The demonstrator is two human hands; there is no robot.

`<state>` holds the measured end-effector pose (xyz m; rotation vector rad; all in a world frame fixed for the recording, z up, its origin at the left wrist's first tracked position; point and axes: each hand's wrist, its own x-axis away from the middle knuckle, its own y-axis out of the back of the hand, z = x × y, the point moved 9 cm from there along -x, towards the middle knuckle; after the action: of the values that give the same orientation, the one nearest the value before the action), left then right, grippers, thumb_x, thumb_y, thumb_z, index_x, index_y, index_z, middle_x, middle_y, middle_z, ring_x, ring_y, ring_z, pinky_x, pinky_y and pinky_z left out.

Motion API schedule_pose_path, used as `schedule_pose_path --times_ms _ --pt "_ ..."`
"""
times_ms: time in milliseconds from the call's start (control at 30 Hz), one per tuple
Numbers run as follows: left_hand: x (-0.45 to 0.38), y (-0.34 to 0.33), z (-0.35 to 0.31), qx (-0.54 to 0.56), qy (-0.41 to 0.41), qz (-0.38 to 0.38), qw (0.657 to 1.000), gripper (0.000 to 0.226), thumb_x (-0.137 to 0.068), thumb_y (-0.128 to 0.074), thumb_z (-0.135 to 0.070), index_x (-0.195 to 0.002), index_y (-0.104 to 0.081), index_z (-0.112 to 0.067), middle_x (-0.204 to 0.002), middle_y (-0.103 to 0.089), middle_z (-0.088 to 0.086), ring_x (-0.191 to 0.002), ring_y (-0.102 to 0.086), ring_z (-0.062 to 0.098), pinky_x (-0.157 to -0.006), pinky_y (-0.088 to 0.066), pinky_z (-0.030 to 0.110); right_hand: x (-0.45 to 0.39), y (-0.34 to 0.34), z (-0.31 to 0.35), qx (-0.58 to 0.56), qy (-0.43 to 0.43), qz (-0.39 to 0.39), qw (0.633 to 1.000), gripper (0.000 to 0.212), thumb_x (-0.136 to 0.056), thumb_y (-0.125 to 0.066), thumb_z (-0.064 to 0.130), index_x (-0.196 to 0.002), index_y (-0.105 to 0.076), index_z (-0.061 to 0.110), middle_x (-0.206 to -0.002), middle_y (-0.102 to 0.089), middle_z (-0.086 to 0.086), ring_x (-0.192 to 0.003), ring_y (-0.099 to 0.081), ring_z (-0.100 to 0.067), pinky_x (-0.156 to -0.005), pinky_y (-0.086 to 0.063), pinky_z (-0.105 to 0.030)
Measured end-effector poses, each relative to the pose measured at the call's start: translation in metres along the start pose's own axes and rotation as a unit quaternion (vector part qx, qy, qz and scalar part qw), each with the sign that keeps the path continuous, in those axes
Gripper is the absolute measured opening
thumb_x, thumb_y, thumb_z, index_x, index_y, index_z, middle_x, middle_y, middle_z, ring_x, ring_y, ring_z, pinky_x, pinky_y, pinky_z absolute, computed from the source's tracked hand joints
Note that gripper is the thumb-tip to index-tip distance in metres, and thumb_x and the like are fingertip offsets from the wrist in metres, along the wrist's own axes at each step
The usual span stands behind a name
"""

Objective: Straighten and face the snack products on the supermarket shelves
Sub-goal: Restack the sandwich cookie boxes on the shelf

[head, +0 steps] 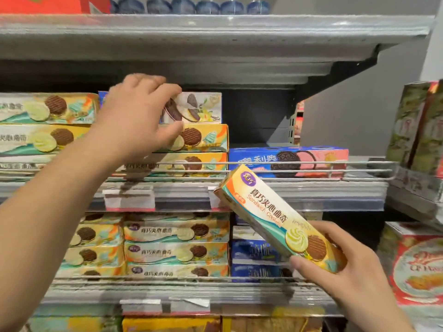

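Head view of a supermarket snack bay. Your left hand reaches up to the middle shelf, fingers curled over the top edge and thumb under the front of a white cookie box, which it grips. That box lies on top of a stack of yellow cookie boxes, just right of a second yellow stack at the left edge of the shelf. A wire rail runs along the shelf front; behind it, to the right of the stack, a single blue-and-pink cookie box lies flat with its face forward.

Your right hand holds a yellow sandwich cookie box in front of the shelves, thumb across its printed face near the lower end and fingers wrapped behind. The box is tilted, its upper end pointing up and left toward the price strip of the middle shelf, apart from the stacks.

On the lower shelf, more yellow boxes are stacked face forward, with blue boxes just beside them on the right, partly hidden by the held box. Price tags hang on the shelf edges. Blue-capped containers line the top shelf, blurred. Green-and-red boxes and a red-and-white box stand on the neighbouring rack at right.
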<state>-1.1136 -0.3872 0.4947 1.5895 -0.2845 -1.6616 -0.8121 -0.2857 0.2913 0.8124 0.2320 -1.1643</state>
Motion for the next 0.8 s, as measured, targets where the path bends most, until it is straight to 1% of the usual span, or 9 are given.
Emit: schedule_pose_path --times_ms 167,300,333,400,500,600,700,733,800 --pt "0.003 0.009 -0.009 0.035 -0.021 -0.049 0.998 0.063 -0.084 -0.065 -0.054 -0.135 -0.047 -0.023 -0.142 -0.054 0.01 -0.135 -0.044 0.036 -0.119 -0.03 0.056 0.003 0.002 0.003 -0.005 -0.009 -0.007 1.0 0.068 -0.047 -0.076 0.072 -0.11 -0.064 0.05 -0.097 -0.074 0.024 -0.089 -0.068 0.001 -0.069 -0.047 -0.007" --pt "0.001 0.011 -0.013 0.049 -0.022 -0.031 0.998 0.062 -0.082 -0.072 -0.051 -0.131 -0.043 -0.027 -0.116 -0.068 0.009 -0.109 -0.061 0.038 -0.116 -0.033 0.06 0.006 -0.003 0.001 -0.005 -0.015 0.002 1.0 0.06 -0.055 -0.086 0.058 -0.11 -0.068 0.041 -0.099 -0.075 0.019 -0.087 -0.069 -0.003 -0.067 -0.047 -0.008" --pt "0.0 0.01 -0.011 0.057 -0.021 -0.027 0.998 0.066 -0.081 -0.073 -0.052 -0.134 -0.042 -0.028 -0.117 -0.068 0.009 -0.108 -0.061 0.038 -0.112 -0.037 0.06 0.007 -0.003 0.001 0.0 -0.015 0.004 1.0 0.059 -0.057 -0.089 0.056 -0.11 -0.07 0.039 -0.099 -0.075 0.019 -0.088 -0.069 -0.003 -0.067 -0.047 -0.008" --pt "-0.003 0.01 -0.005 0.069 -0.015 -0.017 0.997 0.079 -0.078 -0.073 -0.057 -0.143 -0.036 -0.032 -0.13 -0.066 0.006 -0.117 -0.058 0.036 -0.105 -0.044 0.059 0.009 -0.003 0.003 0.002 -0.016 0.007 1.0 0.06 -0.059 -0.094 0.054 -0.111 -0.07 0.038 -0.1 -0.075 0.019 -0.09 -0.07 -0.003 -0.069 -0.049 -0.01" --pt "-0.013 0.007 0.003 0.042 -0.016 0.013 0.999 0.094 -0.072 -0.068 -0.073 -0.151 -0.031 -0.039 -0.139 -0.062 0.004 -0.127 -0.05 0.036 -0.104 -0.041 0.057 0.01 0.0 0.006 0.005 -0.007 0.002 1.0 0.058 -0.059 -0.093 0.054 -0.11 -0.065 0.047 -0.099 -0.075 0.021 -0.09 -0.07 -0.002 -0.07 -0.049 -0.01" --pt "-0.03 0.006 0.012 0.009 -0.019 0.055 0.998 0.095 -0.063 -0.06 -0.086 -0.146 -0.041 -0.042 -0.129 -0.067 0.004 -0.12 -0.052 0.034 -0.095 -0.046 0.051 0.008 0.005 0.01 0.007 0.0 -0.007 1.0 0.056 -0.056 -0.084 0.054 -0.109 -0.064 0.048 -0.098 -0.074 0.022 -0.089 -0.069 -0.001 -0.068 -0.048 -0.009" --pt "-0.038 0.005 0.009 0.039 -0.027 0.125 0.991 0.091 -0.061 -0.066 -0.085 -0.137 -0.053 -0.037 -0.121 -0.068 0.001 -0.111 -0.054 0.029 -0.09 -0.052 0.047 0.008 0.008 0.015 0.0 0.003 -0.009 1.0 0.062 -0.056 -0.091 0.057 -0.111 -0.066 0.045 -0.098 -0.075 0.017 -0.084 -0.072 -0.005 -0.066 -0.051 -0.013" --pt "-0.039 0.007 0.007 0.042 -0.03 0.132 0.99 0.089 -0.06 -0.067 -0.084 -0.134 -0.057 -0.034 -0.116 -0.068 0.0 -0.107 -0.055 0.027 -0.088 -0.053 0.046 0.008 0.009 0.017 -0.004 0.006 -0.012 1.0 0.064 -0.056 -0.092 0.059 -0.113 -0.065 0.045 -0.097 -0.076 0.016 -0.083 -0.073 -0.007 -0.066 -0.053 -0.016" --pt "-0.038 0.014 0.004 0.032 -0.038 0.107 0.993 0.085 -0.06 -0.068 -0.084 -0.125 -0.064 -0.029 -0.108 -0.064 -0.002 -0.1 -0.055 0.024 -0.083 -0.054 0.046 0.007 0.011 0.022 -0.003 0.019 -0.022 1.0 0.064 -0.057 -0.09 0.062 -0.114 -0.065 0.046 -0.097 -0.076 0.015 -0.079 -0.074 -0.009 -0.067 -0.055 -0.022"
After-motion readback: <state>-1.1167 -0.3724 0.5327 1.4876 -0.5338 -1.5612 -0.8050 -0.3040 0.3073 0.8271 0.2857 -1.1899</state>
